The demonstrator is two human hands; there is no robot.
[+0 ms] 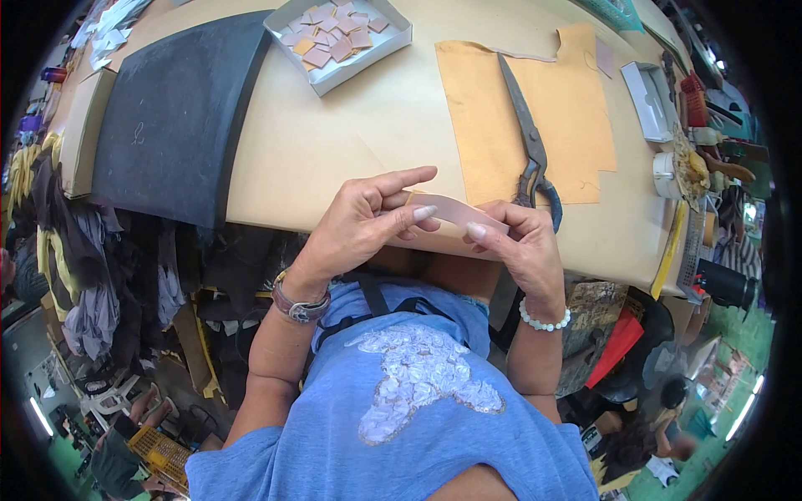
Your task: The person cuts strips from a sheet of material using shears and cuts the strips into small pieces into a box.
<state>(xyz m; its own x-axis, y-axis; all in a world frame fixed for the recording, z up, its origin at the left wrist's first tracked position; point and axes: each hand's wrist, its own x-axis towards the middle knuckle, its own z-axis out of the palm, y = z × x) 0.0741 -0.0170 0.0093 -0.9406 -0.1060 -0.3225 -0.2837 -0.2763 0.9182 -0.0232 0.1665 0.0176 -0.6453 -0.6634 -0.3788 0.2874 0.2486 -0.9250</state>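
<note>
Between my two hands, just over the table's front edge, is a narrow strip of pinkish leather (pixel 455 212) with a tan underside. My left hand (pixel 372 213) pinches its left end between thumb and fingers, the index finger stretched out above. At the strip's right end, my right hand (pixel 522 238) grips with thumb and curled fingers. Beyond my right hand, a pair of large dark scissors (pixel 531 142) lies on a tan leather sheet (pixel 576 117) with cut-out edges. The scissors' blades point away from me.
A white box (pixel 368 61) of small pinkish leather squares stands at the back. Left of it lies a large black slab (pixel 180 117). An open white box (pixel 648 100), a red brush (pixel 692 98) and a yellow ruler (pixel 669 250) line the right side. People sit in the background.
</note>
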